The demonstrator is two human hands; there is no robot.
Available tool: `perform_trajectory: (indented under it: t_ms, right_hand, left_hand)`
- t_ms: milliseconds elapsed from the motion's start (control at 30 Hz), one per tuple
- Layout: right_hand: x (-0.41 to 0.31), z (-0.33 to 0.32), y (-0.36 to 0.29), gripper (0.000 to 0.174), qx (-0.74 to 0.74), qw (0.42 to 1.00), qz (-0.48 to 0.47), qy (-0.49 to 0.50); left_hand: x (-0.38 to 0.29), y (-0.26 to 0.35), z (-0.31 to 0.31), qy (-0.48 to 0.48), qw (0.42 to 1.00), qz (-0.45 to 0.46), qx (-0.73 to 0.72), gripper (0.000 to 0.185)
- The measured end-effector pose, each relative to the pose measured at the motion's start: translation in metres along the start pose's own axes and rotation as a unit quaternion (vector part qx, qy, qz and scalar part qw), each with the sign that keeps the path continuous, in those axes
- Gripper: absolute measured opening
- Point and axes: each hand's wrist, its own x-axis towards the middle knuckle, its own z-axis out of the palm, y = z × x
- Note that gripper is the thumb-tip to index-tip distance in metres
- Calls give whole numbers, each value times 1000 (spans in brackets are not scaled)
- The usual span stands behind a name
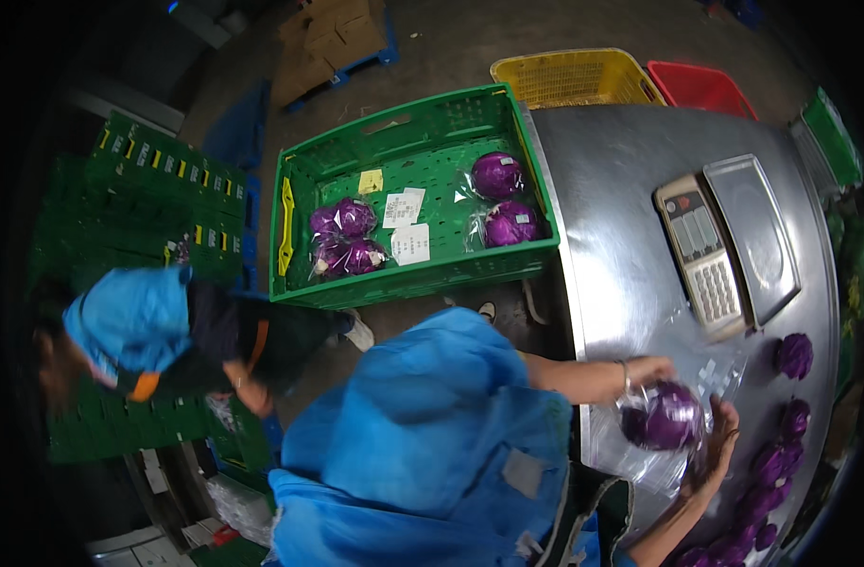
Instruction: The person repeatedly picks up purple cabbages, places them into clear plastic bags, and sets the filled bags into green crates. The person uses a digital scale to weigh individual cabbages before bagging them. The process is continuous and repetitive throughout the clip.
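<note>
Over the steel table, a red cabbage in a clear plastic bag lies between my two hands. My left hand, with a band at the wrist, grips the bag at the cabbage's upper left side. Around its right side curves my right hand, fingers against the plastic. Flat clear bags lie under and beside the cabbage. Unbagged red cabbages form a line along the table's far edge, one apart from the others.
A scale with a steel pan stands on the table. Beside the table, a green crate holds several bagged cabbages and paper slips. Yellow and red baskets are behind. Another person bends near stacked green crates.
</note>
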Motion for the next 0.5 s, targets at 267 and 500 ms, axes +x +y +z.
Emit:
perform_trajectory:
  t_ms: [267, 500]
  right_hand:
    - [175, 299, 32, 49, -126, 967, 3, -221]
    - [360, 491, 167, 46, -131, 963, 87, -220]
  left_hand:
    - [-221, 168, -182, 184, 832, 342, -395, 66]
    - [-252, 238, -351, 204, 828, 419, -311, 110]
